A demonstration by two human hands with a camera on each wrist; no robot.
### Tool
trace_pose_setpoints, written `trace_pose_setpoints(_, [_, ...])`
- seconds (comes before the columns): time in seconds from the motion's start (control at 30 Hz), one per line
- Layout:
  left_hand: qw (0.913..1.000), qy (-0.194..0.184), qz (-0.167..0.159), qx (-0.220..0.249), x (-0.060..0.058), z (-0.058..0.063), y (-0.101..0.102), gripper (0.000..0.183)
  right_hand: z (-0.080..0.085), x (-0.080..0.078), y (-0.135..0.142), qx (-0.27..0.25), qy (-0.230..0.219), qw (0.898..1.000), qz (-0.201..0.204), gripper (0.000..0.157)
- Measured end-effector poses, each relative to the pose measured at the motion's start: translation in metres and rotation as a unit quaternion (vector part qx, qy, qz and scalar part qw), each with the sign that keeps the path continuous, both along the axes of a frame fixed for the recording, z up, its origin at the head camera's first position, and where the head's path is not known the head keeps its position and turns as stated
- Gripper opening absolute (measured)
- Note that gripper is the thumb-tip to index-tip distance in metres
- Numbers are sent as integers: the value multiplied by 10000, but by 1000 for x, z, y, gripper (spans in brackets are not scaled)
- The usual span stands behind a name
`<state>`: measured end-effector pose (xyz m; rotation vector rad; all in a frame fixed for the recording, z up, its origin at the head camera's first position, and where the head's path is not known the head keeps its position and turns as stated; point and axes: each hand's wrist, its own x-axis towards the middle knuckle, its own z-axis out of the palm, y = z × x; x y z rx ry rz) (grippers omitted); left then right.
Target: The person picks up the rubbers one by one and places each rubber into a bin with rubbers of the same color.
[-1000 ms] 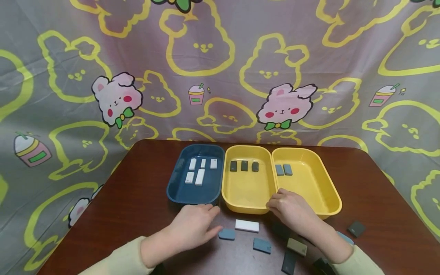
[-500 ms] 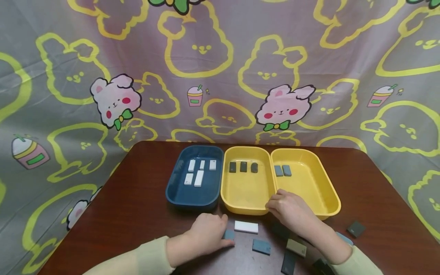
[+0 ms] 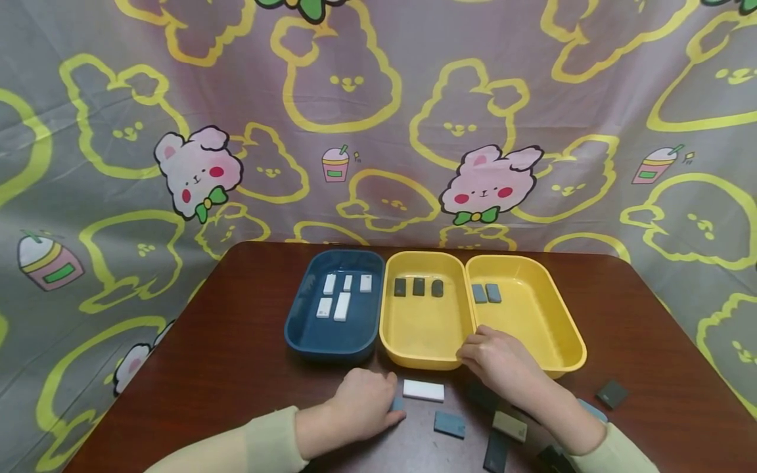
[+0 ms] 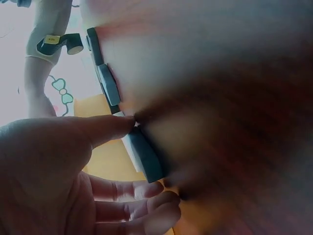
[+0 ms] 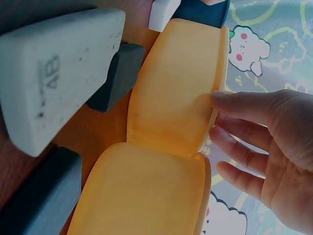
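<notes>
My left hand (image 3: 362,406) is down on the table, holding a blue eraser (image 4: 145,155) by its two ends between thumb and fingers. In the head view most of that eraser is hidden by the hand. A white eraser (image 3: 423,391) lies just right of the fingers, and another blue eraser (image 3: 449,424) is further right. My right hand (image 3: 503,358) pinches the front rim of the middle yellow tray (image 3: 422,360) near its right corner. A beige eraser marked 4B (image 5: 58,73) and dark erasers (image 3: 495,450) lie under the right forearm.
A blue tray (image 3: 331,353) holds several white erasers (image 3: 342,307). Inside the middle tray are three dark erasers (image 3: 418,286). The right yellow tray (image 3: 570,341) has two blue-grey erasers (image 3: 493,293). One dark eraser (image 3: 612,394) lies at the right. A patterned curtain (image 3: 378,131) hangs behind.
My left hand has moved right and nearer me from the blue tray's front, onto the blue eraser, and its fingers have closed in. My right hand stays at the tray rim.
</notes>
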<state>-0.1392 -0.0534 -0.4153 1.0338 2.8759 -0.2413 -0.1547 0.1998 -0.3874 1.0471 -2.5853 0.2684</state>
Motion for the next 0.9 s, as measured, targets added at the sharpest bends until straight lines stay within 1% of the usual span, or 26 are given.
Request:
trace_pose_setpoints(0.17, [10000, -27, 7, 44, 0, -2, 1, 52, 0, 0, -1, 25, -18, 10000, -28, 11])
trace_pose_setpoints(0.33, [9999, 143, -6, 77, 0, -4, 3, 50, 1, 1, -1, 16, -23, 10000, -41, 12])
trace_pose_setpoints(0.43, [10000, 40, 17, 62, 0, -4, 5, 45, 1, 1, -1, -3, -14, 10000, -32, 12])
trace_pose_setpoints(0.5, [9999, -104, 30, 49, -1, -4, 5, 43, 0, 1, -1, -23, 4, 10000, -4, 12])
trace_pose_setpoints(0.6, [9997, -260, 23, 2, -2, -3, 5, 45, 0, 1, -1, -29, 8, 10000, 18, 12])
trace_pose_setpoints(0.73, [9998, -209, -26, 11, -1, -1, 2, 47, 0, 1, -1, -14, 10, 10000, 9, 12])
trace_pose_setpoints(0.9, [9999, -152, -52, 61, 1, 0, -2, 45, 1, 0, 0, -12, 28, 10000, 14, 12])
